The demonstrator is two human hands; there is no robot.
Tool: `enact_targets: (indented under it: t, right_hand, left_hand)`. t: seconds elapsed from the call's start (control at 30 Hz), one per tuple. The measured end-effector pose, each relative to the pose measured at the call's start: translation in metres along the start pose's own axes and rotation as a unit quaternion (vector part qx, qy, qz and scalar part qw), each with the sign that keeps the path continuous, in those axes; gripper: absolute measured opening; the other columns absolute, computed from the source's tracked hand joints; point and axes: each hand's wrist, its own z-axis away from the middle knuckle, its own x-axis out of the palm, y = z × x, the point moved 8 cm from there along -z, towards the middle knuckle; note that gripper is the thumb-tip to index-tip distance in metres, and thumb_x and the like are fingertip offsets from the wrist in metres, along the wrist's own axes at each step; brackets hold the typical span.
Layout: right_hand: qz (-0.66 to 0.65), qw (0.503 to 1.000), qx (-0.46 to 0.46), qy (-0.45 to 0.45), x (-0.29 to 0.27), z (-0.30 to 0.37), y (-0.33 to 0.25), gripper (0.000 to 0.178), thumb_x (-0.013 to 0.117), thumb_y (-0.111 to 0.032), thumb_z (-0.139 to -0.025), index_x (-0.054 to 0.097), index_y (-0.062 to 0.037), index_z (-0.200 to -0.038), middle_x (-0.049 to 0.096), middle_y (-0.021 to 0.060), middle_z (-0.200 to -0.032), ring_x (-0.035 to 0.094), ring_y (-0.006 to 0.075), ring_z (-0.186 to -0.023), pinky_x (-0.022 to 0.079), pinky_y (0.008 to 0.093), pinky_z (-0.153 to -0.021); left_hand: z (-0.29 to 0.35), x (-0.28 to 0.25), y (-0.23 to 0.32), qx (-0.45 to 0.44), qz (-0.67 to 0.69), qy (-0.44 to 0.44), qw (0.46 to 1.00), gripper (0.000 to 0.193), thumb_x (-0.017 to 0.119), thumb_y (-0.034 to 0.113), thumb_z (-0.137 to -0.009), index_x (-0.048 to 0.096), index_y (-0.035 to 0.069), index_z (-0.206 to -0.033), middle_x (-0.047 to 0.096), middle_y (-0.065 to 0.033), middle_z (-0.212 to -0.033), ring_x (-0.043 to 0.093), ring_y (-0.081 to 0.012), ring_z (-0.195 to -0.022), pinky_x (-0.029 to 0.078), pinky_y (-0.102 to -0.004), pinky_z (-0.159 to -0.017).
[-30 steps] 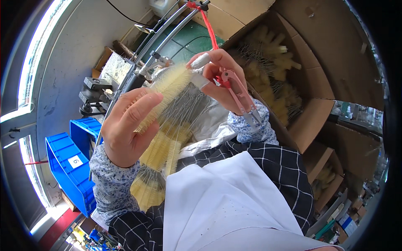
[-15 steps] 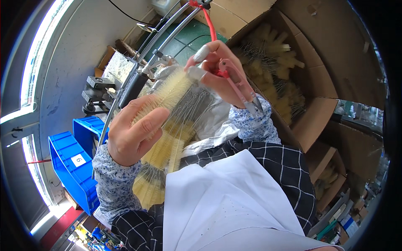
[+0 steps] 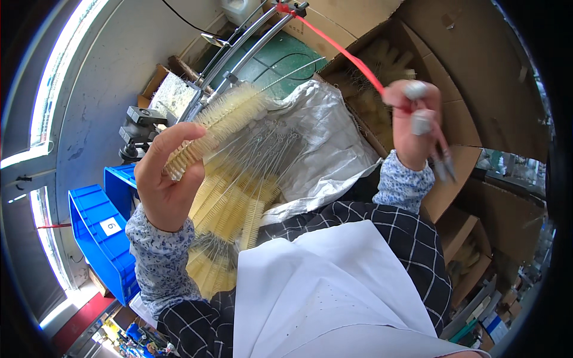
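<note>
Left hand (image 3: 162, 185) is pinching the brush (image 3: 230, 116) at its lower end, apparently leaving the wire (image 3: 292, 73) free beyond the grip; right hand (image 3: 415, 122) is gripping scissors (image 3: 443, 155), blades pointing wristward, presumably out of the way.

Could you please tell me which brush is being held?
The pale brush slanting up from the left hand; the other brushes lie heaped below it or in cardboard boxes.

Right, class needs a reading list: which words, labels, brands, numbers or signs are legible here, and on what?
White label on the blue bin: one dark numeral, legible, not copied here.
Cardboard box at the top: small dark print, too small to read.
Pale brush: no lettering visible.
Pink snips: blurred; cannot tell.
</note>
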Motion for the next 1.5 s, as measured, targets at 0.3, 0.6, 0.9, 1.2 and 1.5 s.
enact_targets:
  t: [0.3,0.6,0.9,1.2,1.5]
  right_hand:
    - [0.185,0.937,0.277,-0.105,0.035,0.016,0.054,0.039,0.038,-0.041,-0.090,0.042,-0.0040,-0.102,0.040,-0.0006,-0.068,0.039,0.0060,-0.059,0.034,0.0210,-0.053]
    - [0.266,0.944,0.162,-0.107,0.071,0.008,0.057,0.036,0.039,-0.039,-0.090,0.048,-0.0081,-0.106,0.047,0.0039,-0.058,0.047,0.0127,-0.047,0.036,0.0263,-0.046]
    - [0.281,0.929,0.204,-0.128,0.079,0.007,0.070,0.024,0.049,-0.027,-0.086,0.057,-0.0061,-0.094,0.055,0.0062,-0.060,0.052,0.0161,-0.049,0.040,0.0260,-0.048]
    - [0.243,0.946,0.184,-0.115,0.087,0.006,0.070,0.017,0.051,-0.019,-0.086,0.058,-0.0050,-0.093,0.055,0.0042,-0.059,0.050,0.0094,-0.049,0.038,0.0238,-0.046]
    - [0.214,0.955,0.191,-0.076,0.078,0.008,0.069,0.017,0.052,-0.020,-0.086,0.058,-0.0055,-0.093,0.054,0.0039,-0.059,0.049,0.0090,-0.049,0.038,0.0233,-0.046]
  left_hand:
    - [-0.009,0.005,0.002,-0.016,0.056,0.036,0.998,0.033,0.046,-0.004,-0.074,0.050,0.000,-0.107,0.053,-0.0105,-0.096,0.060,-0.0176,-0.080,0.049,-0.0271,-0.071]
    - [-0.010,0.003,0.002,-0.035,0.058,0.054,0.996,0.033,0.048,0.001,-0.076,0.051,0.001,-0.109,0.054,-0.0106,-0.100,0.060,-0.0181,-0.080,0.051,-0.0284,-0.071]
    - [-0.012,0.005,0.003,-0.042,0.046,0.055,0.997,0.033,0.049,0.003,-0.077,0.051,0.002,-0.109,0.054,-0.0112,-0.100,0.061,-0.0186,-0.081,0.050,-0.0280,-0.072]
    - [-0.011,0.006,0.002,-0.036,0.042,0.043,0.998,0.035,0.050,0.002,-0.075,0.051,0.002,-0.110,0.054,-0.0115,-0.102,0.060,-0.0199,-0.083,0.051,-0.0301,-0.075]
    - [-0.012,0.006,0.001,-0.035,0.032,0.029,0.998,0.035,0.050,0.003,-0.075,0.051,0.002,-0.110,0.054,-0.0112,-0.102,0.061,-0.0196,-0.082,0.051,-0.0312,-0.075]
